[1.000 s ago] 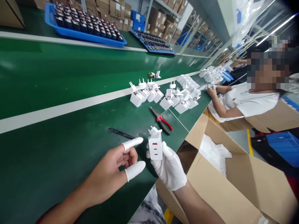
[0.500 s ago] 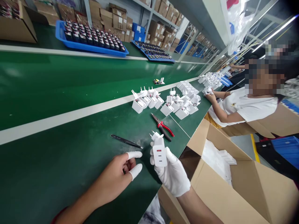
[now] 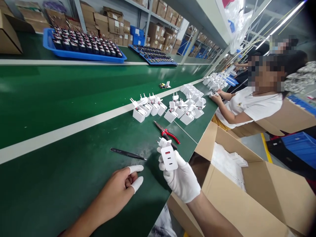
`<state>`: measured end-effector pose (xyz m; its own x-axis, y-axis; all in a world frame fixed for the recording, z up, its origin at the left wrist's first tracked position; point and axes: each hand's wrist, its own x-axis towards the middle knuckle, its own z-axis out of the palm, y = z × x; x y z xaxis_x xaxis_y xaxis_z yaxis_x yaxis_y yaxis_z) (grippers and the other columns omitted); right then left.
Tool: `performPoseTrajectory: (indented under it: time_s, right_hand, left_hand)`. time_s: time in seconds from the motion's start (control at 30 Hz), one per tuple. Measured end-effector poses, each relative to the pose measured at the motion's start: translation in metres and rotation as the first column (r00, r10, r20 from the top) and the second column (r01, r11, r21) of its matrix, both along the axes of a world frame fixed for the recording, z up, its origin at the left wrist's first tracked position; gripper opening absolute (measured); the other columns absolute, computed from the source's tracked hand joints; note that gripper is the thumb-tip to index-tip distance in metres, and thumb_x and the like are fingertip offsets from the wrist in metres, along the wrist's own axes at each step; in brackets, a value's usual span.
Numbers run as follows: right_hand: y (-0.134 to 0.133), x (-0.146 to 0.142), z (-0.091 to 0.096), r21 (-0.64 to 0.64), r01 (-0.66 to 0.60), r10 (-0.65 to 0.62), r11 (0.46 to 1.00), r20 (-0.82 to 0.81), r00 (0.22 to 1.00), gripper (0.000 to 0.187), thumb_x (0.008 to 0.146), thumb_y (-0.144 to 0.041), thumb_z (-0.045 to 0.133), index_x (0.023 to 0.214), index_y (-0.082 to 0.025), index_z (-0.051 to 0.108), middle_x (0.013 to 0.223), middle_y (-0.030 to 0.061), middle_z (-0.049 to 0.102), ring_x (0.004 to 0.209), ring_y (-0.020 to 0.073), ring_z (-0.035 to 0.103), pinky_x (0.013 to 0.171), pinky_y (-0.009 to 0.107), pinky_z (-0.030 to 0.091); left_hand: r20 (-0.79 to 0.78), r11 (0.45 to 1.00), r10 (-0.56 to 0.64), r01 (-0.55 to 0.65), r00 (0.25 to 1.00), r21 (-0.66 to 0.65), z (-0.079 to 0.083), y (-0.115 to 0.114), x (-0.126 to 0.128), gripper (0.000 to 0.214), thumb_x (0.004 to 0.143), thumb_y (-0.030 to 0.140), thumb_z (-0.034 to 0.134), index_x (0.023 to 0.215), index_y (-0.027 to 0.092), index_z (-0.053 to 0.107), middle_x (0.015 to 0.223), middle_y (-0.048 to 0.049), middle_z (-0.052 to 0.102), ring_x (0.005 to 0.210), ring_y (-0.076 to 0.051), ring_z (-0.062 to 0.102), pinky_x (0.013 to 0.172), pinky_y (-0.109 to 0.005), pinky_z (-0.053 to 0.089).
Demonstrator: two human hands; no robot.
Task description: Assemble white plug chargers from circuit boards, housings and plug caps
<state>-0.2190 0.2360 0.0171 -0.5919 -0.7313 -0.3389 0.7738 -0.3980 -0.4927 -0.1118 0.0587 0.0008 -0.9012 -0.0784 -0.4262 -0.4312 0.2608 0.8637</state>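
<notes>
your right hand (image 3: 182, 181), in a white glove, has its grip closed around a white charger (image 3: 169, 158). it holds the charger upright just above the near edge of the green counter (image 3: 61, 98), ports facing you and prongs at the top. your left hand (image 3: 118, 192) is bare but for white finger covers, its grip released and holding nothing, near the charger. black tweezers (image 3: 127, 153) lie just beyond that hand, and red-handled pliers (image 3: 166, 133) lie behind the charger. more chargers (image 3: 145, 110) stand in rows farther on. an open cardboard box (image 3: 247, 204) sits at your right.

Red-handled pliers (image 3: 165, 132), blue tray (image 3: 84, 55)
</notes>
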Motion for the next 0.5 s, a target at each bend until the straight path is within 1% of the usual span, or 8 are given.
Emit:
performPoseTrajectory:
  time_s: [0.17, 0.23, 0.3, 0.33, 0.4, 0.43, 0.47, 0.5]
  right_hand:
    - [-0.002, 0.006, -0.002, 0.077, 0.000, 0.005, 0.997, -0.061, 0.998, 0.040, 0.082, -0.046, 0.077, 0.107, -0.015, 0.071, 0.083, 0.0024, 0.070, 0.069, 0.0108, 0.068, 0.056, 0.013, 0.057]
    - [-0.001, 0.007, -0.003, 0.172, 0.022, 0.012, 0.985, -0.196, 0.981, 0.037, 0.086, -0.049, 0.071, 0.104, -0.016, 0.072, 0.079, 0.0032, 0.069, 0.067, 0.0126, 0.067, 0.054, 0.016, 0.056]
    - [0.004, 0.004, -0.006, 0.318, 0.143, 0.014, 0.937, -0.444, 0.896, 0.037, 0.088, -0.047, 0.069, 0.111, -0.018, 0.070, 0.088, 0.0050, 0.071, 0.079, 0.0163, 0.068, 0.065, 0.022, 0.058]
    - [0.008, 0.000, -0.008, 0.390, 0.242, 0.037, 0.889, -0.586, 0.809, 0.040, 0.088, -0.045, 0.069, 0.119, -0.019, 0.066, 0.098, 0.0063, 0.071, 0.090, 0.0189, 0.068, 0.076, 0.026, 0.058]
    - [0.017, -0.019, -0.014, 0.473, 0.494, 0.155, 0.729, -0.817, 0.555, 0.052, 0.087, -0.043, 0.069, 0.133, -0.021, 0.057, 0.119, 0.0080, 0.067, 0.111, 0.0239, 0.062, 0.096, 0.035, 0.052]
    - [0.021, -0.033, -0.017, 0.466, 0.610, 0.226, 0.641, -0.874, 0.431, 0.056, 0.087, -0.044, 0.067, 0.136, -0.020, 0.055, 0.123, 0.0094, 0.064, 0.115, 0.0259, 0.059, 0.101, 0.039, 0.048]
    - [0.026, -0.049, -0.020, 0.440, 0.701, 0.287, 0.561, -0.898, 0.334, 0.057, 0.087, -0.046, 0.064, 0.136, -0.018, 0.054, 0.124, 0.0114, 0.063, 0.115, 0.0275, 0.059, 0.103, 0.043, 0.046]
    - [0.029, -0.067, -0.023, 0.405, 0.768, 0.324, 0.496, -0.907, 0.269, 0.058, 0.087, -0.046, 0.061, 0.136, -0.016, 0.054, 0.120, 0.0127, 0.064, 0.111, 0.0284, 0.060, 0.102, 0.045, 0.046]
  left_hand:
    - [-0.008, 0.999, 0.025, -0.025, 1.000, 0.032, -0.004, 0.001, -0.001, 0.035, 0.081, 0.047, 0.048, 0.094, 0.016, 0.059, 0.078, -0.0018, 0.055, 0.070, -0.018, 0.053, 0.065, -0.028, 0.046]
    - [-0.012, 0.999, 0.029, -0.029, 1.000, 0.018, -0.009, 0.000, 0.000, 0.037, 0.080, 0.049, 0.048, 0.091, 0.016, 0.060, 0.078, -0.0024, 0.055, 0.070, -0.018, 0.054, 0.065, -0.029, 0.046]
    - [-0.004, 0.999, 0.032, -0.032, 0.999, 0.000, -0.014, 0.000, 0.001, 0.039, 0.080, 0.049, 0.047, 0.094, 0.015, 0.061, 0.082, -0.0040, 0.057, 0.074, -0.019, 0.055, 0.069, -0.030, 0.048]
    - [0.002, 0.999, 0.033, -0.033, 0.999, -0.009, -0.016, 0.000, 0.002, 0.041, 0.080, 0.049, 0.046, 0.099, 0.015, 0.061, 0.084, -0.0048, 0.058, 0.076, -0.019, 0.057, 0.071, -0.030, 0.049]
    - [0.008, 0.999, 0.046, -0.046, 0.999, -0.023, -0.021, 0.000, 0.002, 0.049, 0.080, 0.048, 0.045, 0.111, 0.013, 0.060, 0.089, -0.0063, 0.061, 0.079, -0.020, 0.059, 0.073, -0.030, 0.050]
    - [0.003, 0.998, 0.053, -0.053, 0.999, -0.030, -0.023, 0.000, 0.003, 0.051, 0.080, 0.047, 0.046, 0.115, 0.013, 0.060, 0.090, -0.0067, 0.062, 0.079, -0.020, 0.060, 0.072, -0.030, 0.051]
    - [-0.015, 0.997, 0.064, -0.064, 0.998, -0.037, -0.025, 0.000, 0.003, 0.053, 0.080, 0.047, 0.046, 0.117, 0.013, 0.061, 0.089, -0.0066, 0.063, 0.078, -0.020, 0.060, 0.071, -0.029, 0.051]
    - [-0.041, 0.996, 0.080, -0.082, 0.996, -0.046, -0.028, 0.001, 0.003, 0.052, 0.080, 0.047, 0.047, 0.116, 0.013, 0.062, 0.087, -0.0060, 0.063, 0.077, -0.020, 0.061, 0.070, -0.028, 0.052]
